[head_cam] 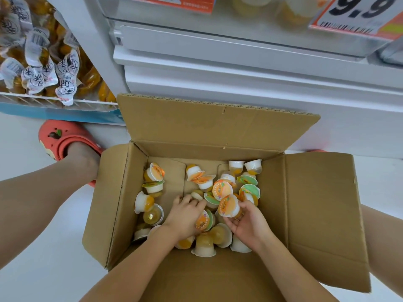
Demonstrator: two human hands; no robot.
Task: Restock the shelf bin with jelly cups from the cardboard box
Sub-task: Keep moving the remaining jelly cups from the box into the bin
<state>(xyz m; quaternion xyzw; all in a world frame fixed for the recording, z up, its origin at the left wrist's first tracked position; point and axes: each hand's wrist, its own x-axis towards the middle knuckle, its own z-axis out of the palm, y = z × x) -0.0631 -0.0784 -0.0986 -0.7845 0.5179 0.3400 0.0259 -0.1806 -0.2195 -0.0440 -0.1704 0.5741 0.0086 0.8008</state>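
Gathering step: my left hand (pixel 185 216) and right hand (pixel 247 223) both curl round cups (pixel 227 205) mid-frame inside the box (pixel 316 203); next, lift them to the bin at top

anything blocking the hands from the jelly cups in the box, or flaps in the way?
Nothing visible does. All four flaps of the cardboard box are folded outward, so the top is open. Both hands are already among the jelly cups: the left hand rests on some, the right hand cradles an orange-lidded cup.
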